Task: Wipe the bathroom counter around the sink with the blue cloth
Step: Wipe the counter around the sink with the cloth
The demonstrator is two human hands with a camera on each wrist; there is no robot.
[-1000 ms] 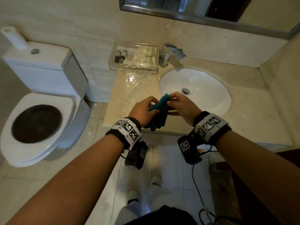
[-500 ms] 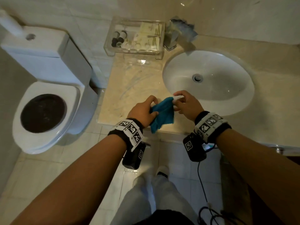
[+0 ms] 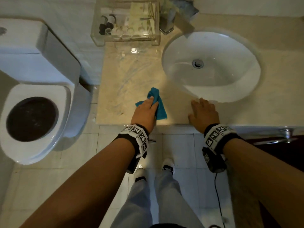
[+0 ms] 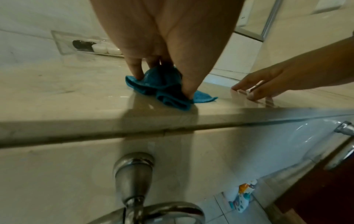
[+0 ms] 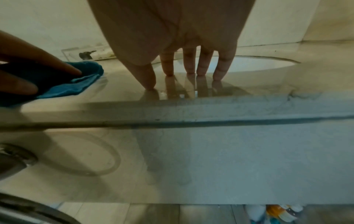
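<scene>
The blue cloth lies bunched on the beige stone counter, near its front edge and left of the white sink. My left hand presses down on it, and in the left wrist view the cloth bulges up, pinched between the thumb and the fingers. My right hand rests on the bare counter just in front of the sink rim. Its straight fingertips touch the glossy surface and hold nothing. The cloth also shows at the left of the right wrist view.
A clear tray of toiletries stands at the back of the counter beside the faucet. A toilet is close on the left. A chrome bar runs below the counter's front edge at right. Bottles stand on the floor underneath.
Both hands held the cloth in the air in front of the counter. Now the right hand has let go and rests by the sink, and the left has brought the cloth down onto the counter.
</scene>
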